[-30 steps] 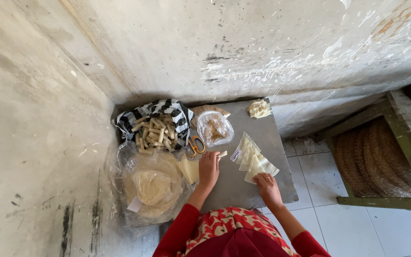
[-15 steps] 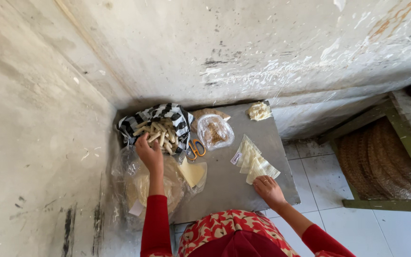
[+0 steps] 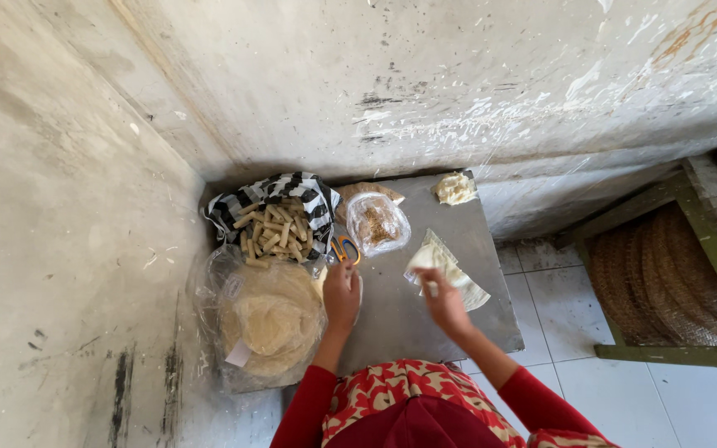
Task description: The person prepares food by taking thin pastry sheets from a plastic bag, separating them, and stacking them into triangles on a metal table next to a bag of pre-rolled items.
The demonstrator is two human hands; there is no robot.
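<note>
Left hand (image 3: pixel 342 292), fingers together, rests on the grey table (image 3: pixel 392 319) just near of the orange-handled scissors (image 3: pixel 344 247). Right hand (image 3: pixel 443 300) pinches a pale wrapper sheet (image 3: pixel 441 264) lying right of centre, near a clear bag of filling (image 3: pixel 378 222).

A thin pale triangular wrapper sheet (image 3: pixel 446 267) lies flat on the grey table (image 3: pixel 400 323), right hand (image 3: pixel 444 300) touching.

Two hands (image 3: pixel 342 294), one scissors (image 3: pixel 344 249), one filling bowl (image 3: pixel 378 222), one dough lump (image 3: pixel 456 188).
</note>
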